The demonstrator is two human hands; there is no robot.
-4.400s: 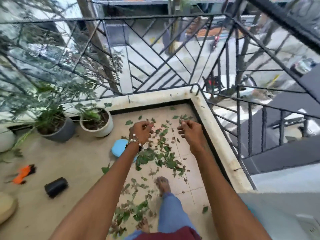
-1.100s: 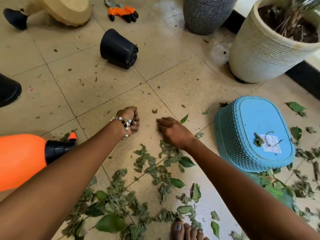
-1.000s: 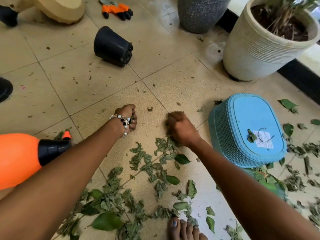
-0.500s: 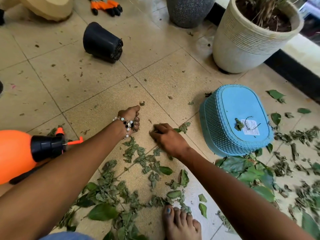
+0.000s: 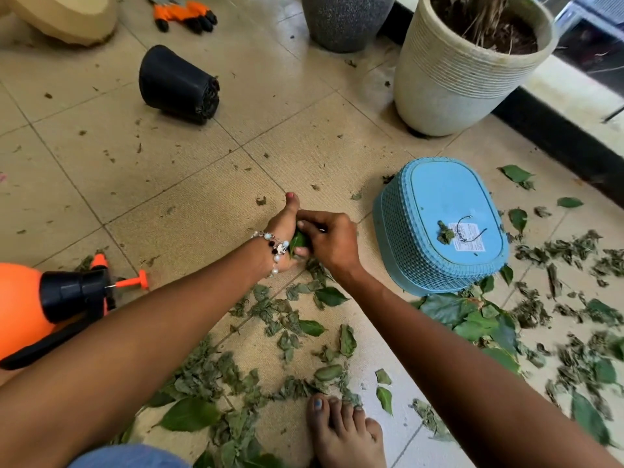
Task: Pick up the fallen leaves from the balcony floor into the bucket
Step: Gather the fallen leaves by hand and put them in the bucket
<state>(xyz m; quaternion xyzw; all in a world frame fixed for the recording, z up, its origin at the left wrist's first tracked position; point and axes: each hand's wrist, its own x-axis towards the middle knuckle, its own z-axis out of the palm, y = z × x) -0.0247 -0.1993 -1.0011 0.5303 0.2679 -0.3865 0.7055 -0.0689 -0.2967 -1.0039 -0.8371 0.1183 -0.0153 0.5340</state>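
Hands together pinching leaves, upturned bucket label unreadable.

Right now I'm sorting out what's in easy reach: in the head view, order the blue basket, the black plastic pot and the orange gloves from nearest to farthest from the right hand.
From the right hand:
1. Blue basket, upside down on the floor just to its right.
2. Black plastic pot, lying on its side, up and to the left.
3. Orange gloves, at the top edge, beyond the pot.
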